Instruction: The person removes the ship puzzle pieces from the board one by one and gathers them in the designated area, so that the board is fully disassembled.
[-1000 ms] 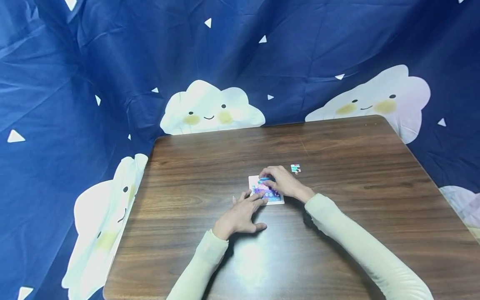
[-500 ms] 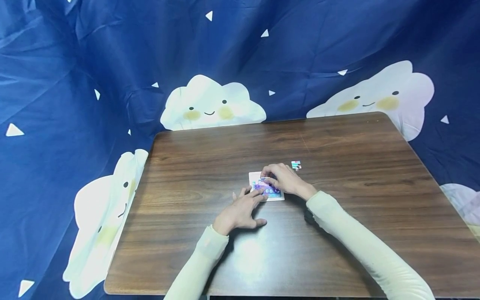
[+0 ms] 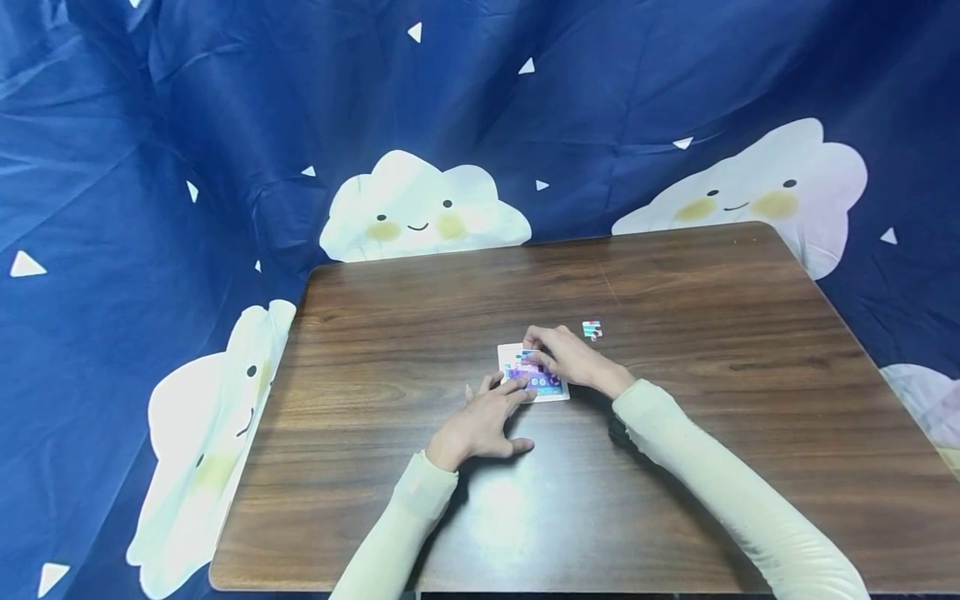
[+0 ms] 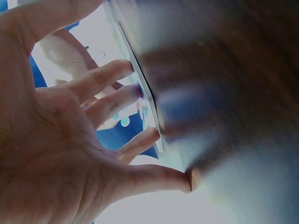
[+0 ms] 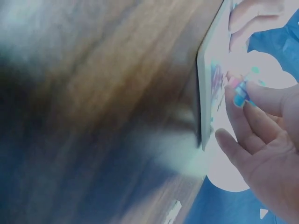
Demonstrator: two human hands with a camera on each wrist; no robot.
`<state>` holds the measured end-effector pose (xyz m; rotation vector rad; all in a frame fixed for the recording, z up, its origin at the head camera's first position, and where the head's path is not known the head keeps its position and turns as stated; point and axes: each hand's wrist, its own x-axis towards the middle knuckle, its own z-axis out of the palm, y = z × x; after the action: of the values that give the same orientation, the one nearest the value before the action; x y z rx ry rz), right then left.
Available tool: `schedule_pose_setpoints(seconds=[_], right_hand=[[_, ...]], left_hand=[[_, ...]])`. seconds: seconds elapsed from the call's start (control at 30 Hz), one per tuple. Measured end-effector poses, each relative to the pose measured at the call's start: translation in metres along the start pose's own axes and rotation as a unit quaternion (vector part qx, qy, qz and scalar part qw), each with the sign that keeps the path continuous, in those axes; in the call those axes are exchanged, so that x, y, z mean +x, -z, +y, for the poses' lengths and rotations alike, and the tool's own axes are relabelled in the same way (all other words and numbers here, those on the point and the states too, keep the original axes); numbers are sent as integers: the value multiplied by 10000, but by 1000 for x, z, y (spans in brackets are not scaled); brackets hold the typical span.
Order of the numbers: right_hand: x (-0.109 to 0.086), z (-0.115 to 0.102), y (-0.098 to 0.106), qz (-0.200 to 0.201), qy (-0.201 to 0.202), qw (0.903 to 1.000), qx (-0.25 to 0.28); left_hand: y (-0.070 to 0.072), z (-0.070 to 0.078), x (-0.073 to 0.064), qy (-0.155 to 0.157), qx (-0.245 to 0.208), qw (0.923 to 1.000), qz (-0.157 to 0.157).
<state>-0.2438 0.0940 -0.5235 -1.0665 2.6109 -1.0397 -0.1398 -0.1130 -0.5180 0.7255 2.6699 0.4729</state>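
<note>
A small jigsaw puzzle with a white border and a blue and purple picture lies flat on the table. My right hand is over its far right part. In the right wrist view, thumb and fingers pinch a blue and pink puzzle piece just off the board's picture. My left hand is spread at the near left, its fingertips resting on the board's edge and its thumb down on the table. Just beyond my right hand lies a loose puzzle piece or joined pieces; I cannot tell which.
The brown wooden table extends on all sides of the puzzle. A blue curtain with smiling white clouds hangs behind the table and along its left. Something small and dark shows beneath the right sleeve.
The head view has tilted down a little. My right hand has shifted slightly over the board, and the piece in its fingers sits at a different angle. The left hand keeps its place.
</note>
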Motion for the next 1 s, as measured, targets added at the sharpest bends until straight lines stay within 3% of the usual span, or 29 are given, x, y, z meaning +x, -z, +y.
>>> schedule_pose_setpoints(seconds=[0.33,0.67,1.0], right_hand=[[-5,4,9,190,-358,9991,85],[-13,20,39,943,-701,9923,390],[-25,38,60,1335,-1200,9837,138]], left_hand=[[-2,2,-3,-3,27,10000,38],[-2,0,-3,-22,-48,9999,100],[-1,2,-2,11,-43,9999,106]])
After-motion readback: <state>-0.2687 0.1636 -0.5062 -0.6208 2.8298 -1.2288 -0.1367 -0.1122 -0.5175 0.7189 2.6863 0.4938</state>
